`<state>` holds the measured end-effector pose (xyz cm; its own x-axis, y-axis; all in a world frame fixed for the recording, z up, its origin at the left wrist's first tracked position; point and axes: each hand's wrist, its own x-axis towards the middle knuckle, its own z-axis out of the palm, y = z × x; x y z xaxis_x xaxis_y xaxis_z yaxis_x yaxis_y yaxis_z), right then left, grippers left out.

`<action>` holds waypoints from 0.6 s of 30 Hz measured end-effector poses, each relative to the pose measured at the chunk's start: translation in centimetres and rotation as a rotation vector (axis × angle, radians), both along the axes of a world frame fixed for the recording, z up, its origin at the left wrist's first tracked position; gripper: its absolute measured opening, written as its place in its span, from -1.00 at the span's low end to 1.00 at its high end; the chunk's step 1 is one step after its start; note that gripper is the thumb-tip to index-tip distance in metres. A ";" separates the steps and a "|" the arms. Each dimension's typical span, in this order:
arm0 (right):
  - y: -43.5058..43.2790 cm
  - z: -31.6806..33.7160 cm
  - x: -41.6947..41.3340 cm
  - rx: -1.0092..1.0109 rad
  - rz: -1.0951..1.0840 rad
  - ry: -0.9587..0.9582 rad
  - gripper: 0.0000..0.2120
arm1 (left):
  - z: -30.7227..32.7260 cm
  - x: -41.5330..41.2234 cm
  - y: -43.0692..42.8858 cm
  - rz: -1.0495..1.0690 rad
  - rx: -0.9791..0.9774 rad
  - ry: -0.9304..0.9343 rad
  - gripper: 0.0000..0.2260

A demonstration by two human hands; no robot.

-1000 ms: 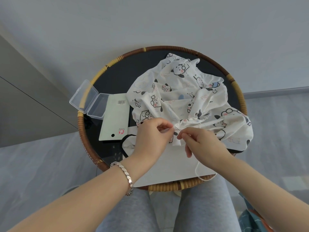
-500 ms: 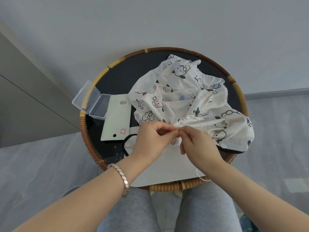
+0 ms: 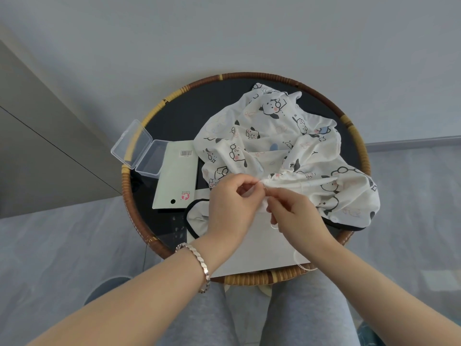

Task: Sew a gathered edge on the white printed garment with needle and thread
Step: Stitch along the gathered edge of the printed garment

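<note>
The white garment [image 3: 282,143] printed with cartoon dogs lies crumpled over the right half of a round rattan-rimmed table [image 3: 139,228]. Its near edge is bunched into gathers [image 3: 282,178]. My left hand [image 3: 232,208] pinches that gathered edge between thumb and fingers. My right hand [image 3: 296,216] meets it fingertip to fingertip and pinches a thin needle [image 3: 266,188] at the cloth. White thread [image 3: 303,264] trails from under my right hand down over the table's near rim.
An open clear plastic box [image 3: 139,148] sits at the table's left, next to a pale green card package [image 3: 174,178]. A white sheet [image 3: 262,248] lies under my hands. My grey-trousered knees are below the near rim. A grey wall stands behind.
My hands have stayed pinched together at the gathered edge. The right hand has turned slightly, and the thread loop below it has shifted.
</note>
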<state>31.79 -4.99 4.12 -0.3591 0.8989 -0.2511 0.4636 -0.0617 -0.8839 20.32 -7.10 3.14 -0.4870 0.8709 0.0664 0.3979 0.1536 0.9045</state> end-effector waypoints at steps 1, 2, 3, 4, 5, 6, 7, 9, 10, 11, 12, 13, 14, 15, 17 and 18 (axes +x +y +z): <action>0.1 0.1 0.1 -0.015 0.010 0.002 -0.60 | 0.0 0.0 0.1 -0.020 0.019 0.043 -0.95; 0.2 0.2 0.2 -0.034 0.010 0.004 -0.59 | 0.0 -0.1 0.1 -0.041 0.037 0.082 -0.95; 0.3 0.3 0.2 -0.054 -0.004 0.010 -0.62 | 0.0 -0.1 0.0 -0.059 0.055 0.112 -0.95; 0.4 0.2 0.3 -0.074 -0.030 0.021 -0.67 | 0.0 -0.1 0.0 -0.073 0.071 0.135 -0.95; 0.5 0.2 0.3 -0.093 -0.067 0.040 -0.73 | -0.1 -0.2 0.1 -0.086 0.087 0.154 -0.94; 0.5 0.2 0.4 -0.113 -0.107 0.066 -0.78 | -0.1 -0.3 0.1 -0.102 0.100 0.172 -0.92; 0.5 0.3 0.4 -0.128 -0.141 0.092 -0.81 | -0.2 -0.4 0.2 -0.122 0.107 0.191 -0.89; 0.5 0.5 0.4 -0.137 -0.174 0.112 -0.80 | -0.3 -0.7 0.2 -0.179 0.111 0.236 -0.88; 0.5 0.6 0.4 -0.135 -0.182 0.112 -0.77 | -0.4 -0.8 0.1 -0.222 0.115 0.261 -0.87; 0.6 0.7 0.3 -0.133 -0.188 0.113 -0.76 | -0.5 -0.9 0.0 -0.265 0.121 0.283 -0.85; 0.8 0.9 0.3 -0.134 -0.193 0.118 -0.75 | -0.5 -0.9 -0.2 -0.298 0.124 0.299 -0.82; 0.9 0.9 0.2 -0.140 -0.195 0.126 -0.75 | -0.6 -1.0 -0.3 -0.312 0.123 0.302 -0.80; 1.1 1.0 0.2 -0.154 -0.193 0.138 -0.76 | -0.7 -1.1 -0.3 -0.311 0.119 0.293 -0.80; 1.2 1.1 0.2 -0.176 -0.192 0.154 -0.78 | -0.7 -1.2 -0.1 -0.299 0.114 0.274 -0.83; 1.4 1.1 0.2 -0.258 -0.197 0.214 -0.85 | -0.5 -1.4 0.1 -0.255 0.114 0.229 -0.87; 1.5 1.1 0.3 -0.306 -0.199 0.246 -0.89 | -0.3 -1.4 0.2 -0.234 0.120 0.225 -0.88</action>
